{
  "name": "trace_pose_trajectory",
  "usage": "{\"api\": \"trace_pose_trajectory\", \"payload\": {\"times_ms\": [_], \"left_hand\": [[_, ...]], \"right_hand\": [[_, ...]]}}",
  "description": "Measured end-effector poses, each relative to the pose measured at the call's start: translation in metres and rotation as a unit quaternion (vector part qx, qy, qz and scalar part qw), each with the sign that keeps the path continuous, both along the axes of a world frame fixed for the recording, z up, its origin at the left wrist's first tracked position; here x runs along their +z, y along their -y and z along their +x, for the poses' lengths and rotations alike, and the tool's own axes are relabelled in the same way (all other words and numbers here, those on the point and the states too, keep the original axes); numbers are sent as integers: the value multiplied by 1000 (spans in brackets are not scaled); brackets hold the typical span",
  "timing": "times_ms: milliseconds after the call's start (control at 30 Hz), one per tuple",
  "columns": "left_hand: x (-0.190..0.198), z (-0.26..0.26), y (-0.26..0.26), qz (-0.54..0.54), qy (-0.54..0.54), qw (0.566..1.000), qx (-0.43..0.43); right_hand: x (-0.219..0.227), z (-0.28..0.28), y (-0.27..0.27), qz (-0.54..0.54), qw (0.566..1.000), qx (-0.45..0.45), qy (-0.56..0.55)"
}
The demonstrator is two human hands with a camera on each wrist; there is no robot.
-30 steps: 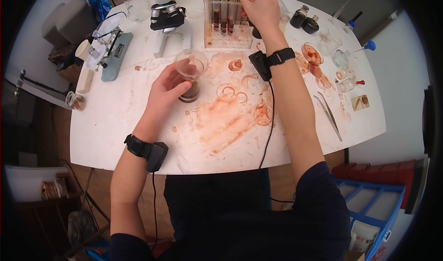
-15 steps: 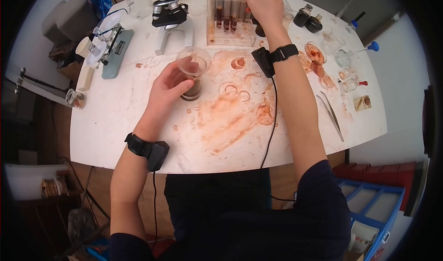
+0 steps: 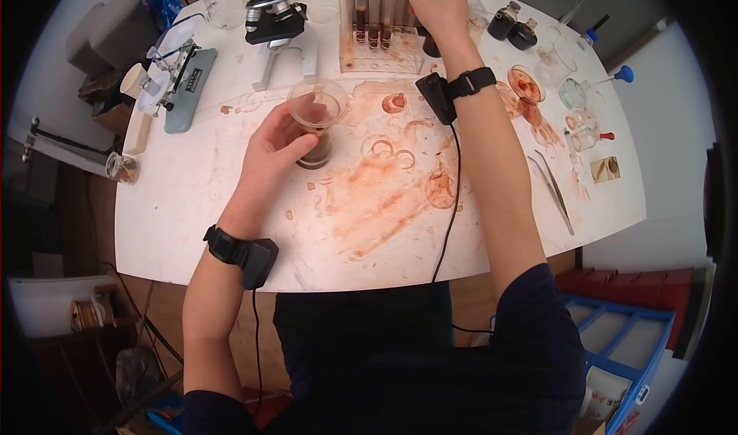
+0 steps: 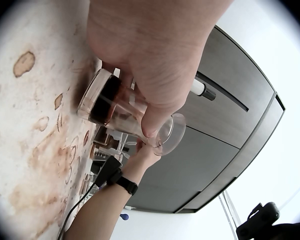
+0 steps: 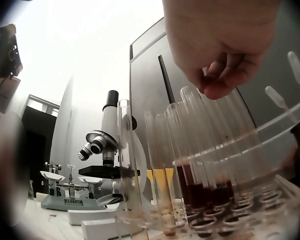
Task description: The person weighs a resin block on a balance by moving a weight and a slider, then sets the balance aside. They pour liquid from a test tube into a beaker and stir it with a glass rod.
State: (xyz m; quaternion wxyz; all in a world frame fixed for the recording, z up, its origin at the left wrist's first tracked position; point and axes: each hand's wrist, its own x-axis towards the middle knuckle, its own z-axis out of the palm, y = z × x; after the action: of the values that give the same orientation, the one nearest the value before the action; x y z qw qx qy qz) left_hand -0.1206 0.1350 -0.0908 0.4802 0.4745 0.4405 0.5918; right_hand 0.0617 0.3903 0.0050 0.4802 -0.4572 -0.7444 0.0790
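My left hand [image 3: 273, 143] grips a clear glass jar [image 3: 317, 152] with a wide flared rim, thumb on the near side and fingers around the back. Dark brown liquid fills its lower part, and its base is right at the tabletop. In the head view my right hand [image 3: 440, 12] is over the right end of a clear test tube rack [image 3: 380, 66], partly cut off by the frame. The right wrist view has its curled fingers [image 5: 220, 90] pinching the top of a test tube. Several test tubes [image 5: 172, 130] stand in the rack, some with dark red liquid.
A microscope [image 3: 277, 27] and a balance [image 3: 190, 89] stand at the back left. Dark bottles [image 3: 503, 21], a petri dish [image 3: 526, 83], tweezers [image 3: 553, 193] and glassware are on the right. Reddish stains [image 3: 377, 204] mark the white table [image 3: 184, 204].
My right hand has shifted slightly away from me, toward the head view's top edge. The left hand keeps its hold on the jar; the head view itself sways a little.
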Motion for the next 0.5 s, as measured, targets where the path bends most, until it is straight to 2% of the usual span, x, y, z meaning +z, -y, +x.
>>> {"api": "trace_pose_trajectory", "payload": {"times_ms": [100, 300, 500], "left_hand": [[-1, -1, 0, -2, -2, 1000, 2], [0, 0, 0, -3, -2, 1000, 3], [-1, 0, 0, -3, 4, 1000, 4]], "right_hand": [[-1, 0, -2, -57, 997, 46, -24], [-7, -2, -10, -26, 999, 27, -31], [0, 3, -6, -30, 999, 7, 32]]}}
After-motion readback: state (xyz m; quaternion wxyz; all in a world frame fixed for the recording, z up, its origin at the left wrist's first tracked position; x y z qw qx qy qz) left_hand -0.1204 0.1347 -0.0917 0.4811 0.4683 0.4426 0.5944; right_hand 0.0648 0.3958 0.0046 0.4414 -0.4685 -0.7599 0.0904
